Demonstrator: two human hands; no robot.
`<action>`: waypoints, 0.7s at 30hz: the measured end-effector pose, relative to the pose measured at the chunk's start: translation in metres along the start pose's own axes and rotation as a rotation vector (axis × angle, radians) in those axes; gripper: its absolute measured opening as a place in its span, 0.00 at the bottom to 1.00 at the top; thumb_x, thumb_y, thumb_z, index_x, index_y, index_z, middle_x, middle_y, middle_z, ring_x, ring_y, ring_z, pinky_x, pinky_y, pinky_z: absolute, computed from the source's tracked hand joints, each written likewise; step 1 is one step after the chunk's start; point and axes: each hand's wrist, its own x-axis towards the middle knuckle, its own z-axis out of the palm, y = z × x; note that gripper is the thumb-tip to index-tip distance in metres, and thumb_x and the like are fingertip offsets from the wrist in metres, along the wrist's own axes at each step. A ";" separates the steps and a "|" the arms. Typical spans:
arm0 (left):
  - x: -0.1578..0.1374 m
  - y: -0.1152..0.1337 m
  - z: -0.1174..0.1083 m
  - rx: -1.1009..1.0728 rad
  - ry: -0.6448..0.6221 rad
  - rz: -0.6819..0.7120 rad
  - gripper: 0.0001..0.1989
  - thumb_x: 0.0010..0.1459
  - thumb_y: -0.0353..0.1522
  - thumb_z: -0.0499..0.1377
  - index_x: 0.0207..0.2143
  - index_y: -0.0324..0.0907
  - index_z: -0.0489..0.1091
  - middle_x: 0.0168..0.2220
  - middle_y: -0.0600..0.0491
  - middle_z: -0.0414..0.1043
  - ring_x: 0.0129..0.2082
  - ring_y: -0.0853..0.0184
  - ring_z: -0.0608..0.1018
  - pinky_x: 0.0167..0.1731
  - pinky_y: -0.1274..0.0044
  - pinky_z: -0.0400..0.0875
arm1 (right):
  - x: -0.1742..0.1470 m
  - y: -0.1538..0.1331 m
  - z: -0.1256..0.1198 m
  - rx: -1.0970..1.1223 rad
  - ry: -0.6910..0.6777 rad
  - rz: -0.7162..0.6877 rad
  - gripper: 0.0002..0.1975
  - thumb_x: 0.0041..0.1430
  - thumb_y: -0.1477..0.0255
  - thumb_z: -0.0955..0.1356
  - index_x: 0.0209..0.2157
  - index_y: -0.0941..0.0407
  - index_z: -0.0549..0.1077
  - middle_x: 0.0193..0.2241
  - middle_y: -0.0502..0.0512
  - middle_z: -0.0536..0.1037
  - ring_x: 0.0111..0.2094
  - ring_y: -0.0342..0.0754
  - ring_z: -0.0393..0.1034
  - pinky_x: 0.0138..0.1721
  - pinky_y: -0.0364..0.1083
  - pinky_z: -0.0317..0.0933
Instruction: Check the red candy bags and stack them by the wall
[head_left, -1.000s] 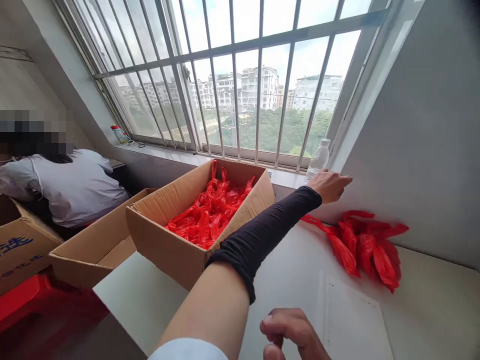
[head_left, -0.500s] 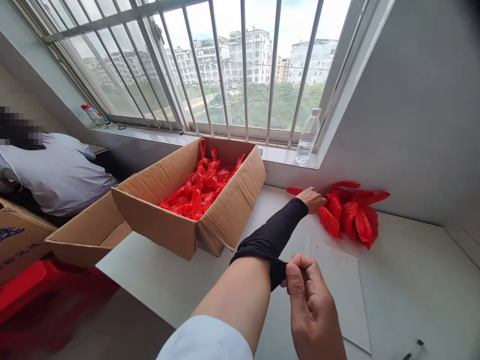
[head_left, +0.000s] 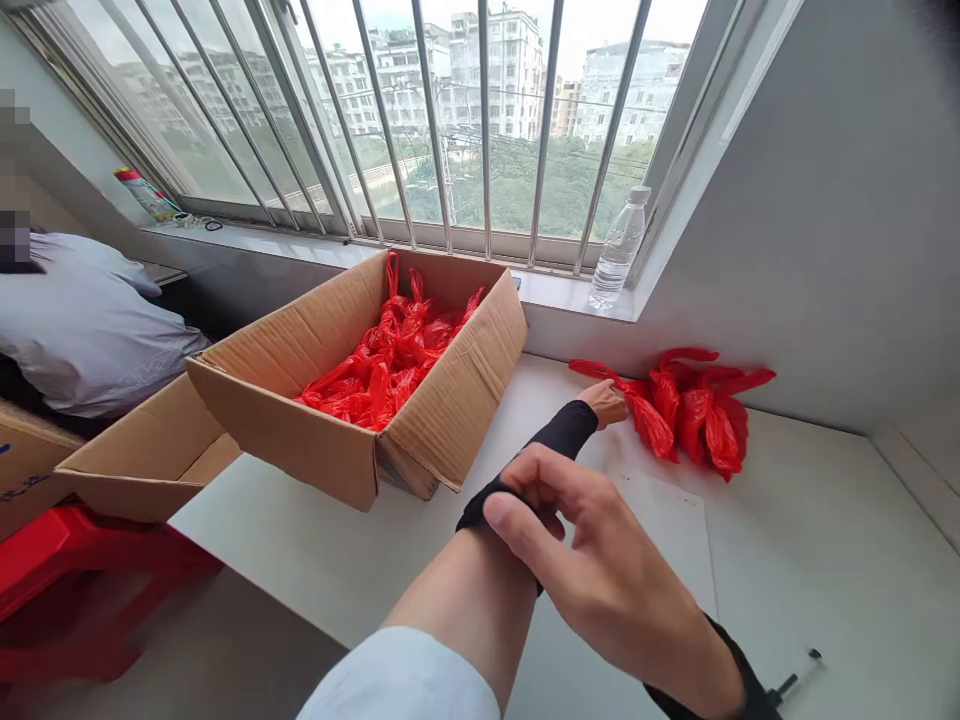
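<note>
My left arm reaches forward over the white table [head_left: 810, 540], with a black arm sleeve [head_left: 562, 432] on its forearm. My left hand [head_left: 606, 403] is beside several knotted red plastic bags [head_left: 694, 420]. Its fingers are turned away from me, too small and hidden to tell how they are bent. With thumb and bent fingers, my right hand [head_left: 574, 525] grips the bunched near edge of the sleeve, below the left elbow. Black fabric also covers my right wrist.
An open cardboard box [head_left: 450, 415] filled with red bags stands left of my arm. A second box [head_left: 135, 490] and a red stool [head_left: 67, 570] are farther left. A water bottle [head_left: 619, 250] stands on the sill. A pen [head_left: 784, 690] lies front right. Another person [head_left: 90, 320] sits at left.
My right hand has moved up and left, from pulling the sleeve's edge out sideways to lying over the top of the forearm. The view has tilted down slightly.
</note>
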 end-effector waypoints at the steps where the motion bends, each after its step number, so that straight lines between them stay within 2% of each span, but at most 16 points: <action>1: 0.001 0.005 0.002 -0.024 -0.005 -0.004 0.15 0.65 0.38 0.61 0.49 0.37 0.72 0.48 0.46 0.75 0.45 0.62 0.79 0.47 0.65 0.76 | 0.015 -0.001 -0.001 -0.007 0.047 -0.011 0.13 0.65 0.62 0.66 0.29 0.54 0.68 0.24 0.46 0.67 0.26 0.41 0.60 0.27 0.40 0.54; 4: 0.000 0.006 0.000 -0.093 -0.008 -0.053 0.16 0.66 0.39 0.60 0.50 0.38 0.72 0.48 0.47 0.75 0.45 0.62 0.79 0.47 0.64 0.76 | 0.038 0.032 -0.014 0.061 0.273 0.054 0.16 0.63 0.58 0.68 0.30 0.56 0.69 0.23 0.45 0.66 0.25 0.40 0.58 0.27 0.40 0.53; 7: -0.002 -0.016 -0.010 -0.162 0.025 -0.170 0.16 0.65 0.39 0.60 0.49 0.37 0.72 0.49 0.46 0.75 0.48 0.61 0.78 0.50 0.62 0.74 | 0.020 0.089 -0.021 0.308 0.359 0.200 0.22 0.58 0.51 0.71 0.30 0.56 0.68 0.23 0.46 0.67 0.25 0.41 0.57 0.27 0.41 0.55; 8: -0.002 -0.024 -0.014 -0.188 0.046 -0.220 0.16 0.65 0.39 0.61 0.49 0.38 0.72 0.50 0.46 0.75 0.49 0.60 0.78 0.51 0.62 0.74 | 0.008 0.106 -0.016 0.369 0.339 0.242 0.22 0.58 0.51 0.71 0.30 0.56 0.68 0.24 0.46 0.67 0.26 0.41 0.58 0.28 0.41 0.56; 11: 0.002 -0.043 -0.022 -0.281 0.115 -0.380 0.16 0.66 0.38 0.60 0.51 0.38 0.71 0.51 0.46 0.74 0.49 0.60 0.78 0.50 0.61 0.74 | -0.020 0.142 0.017 0.507 0.380 0.198 0.25 0.61 0.47 0.67 0.26 0.55 0.67 0.22 0.48 0.67 0.24 0.43 0.58 0.24 0.43 0.55; 13: 0.008 -0.046 -0.024 -0.353 0.150 -0.464 0.16 0.66 0.38 0.60 0.52 0.39 0.71 0.51 0.46 0.74 0.47 0.61 0.78 0.48 0.63 0.76 | -0.025 0.152 0.038 0.522 0.407 0.149 0.26 0.65 0.45 0.62 0.29 0.54 0.69 0.22 0.49 0.68 0.22 0.44 0.58 0.23 0.44 0.54; 15: 0.015 -0.043 -0.023 -0.421 0.185 -0.518 0.16 0.66 0.38 0.60 0.51 0.39 0.71 0.50 0.47 0.74 0.45 0.62 0.78 0.45 0.65 0.77 | -0.017 0.157 0.045 0.464 0.452 0.105 0.26 0.67 0.45 0.59 0.31 0.53 0.70 0.22 0.49 0.67 0.22 0.45 0.57 0.24 0.45 0.54; 17: 0.020 -0.037 -0.020 -0.471 0.231 -0.557 0.16 0.66 0.38 0.59 0.52 0.39 0.71 0.49 0.47 0.74 0.43 0.64 0.79 0.43 0.67 0.78 | -0.004 0.161 0.036 0.393 0.502 0.071 0.27 0.66 0.45 0.60 0.28 0.53 0.66 0.21 0.48 0.63 0.23 0.44 0.55 0.25 0.44 0.52; 21: 0.025 -0.020 -0.007 -0.500 0.285 -0.613 0.17 0.66 0.38 0.60 0.54 0.39 0.69 0.49 0.47 0.74 0.43 0.64 0.79 0.41 0.68 0.78 | 0.017 0.169 0.000 0.291 0.587 0.052 0.28 0.62 0.44 0.64 0.24 0.53 0.58 0.21 0.44 0.55 0.25 0.43 0.48 0.26 0.44 0.46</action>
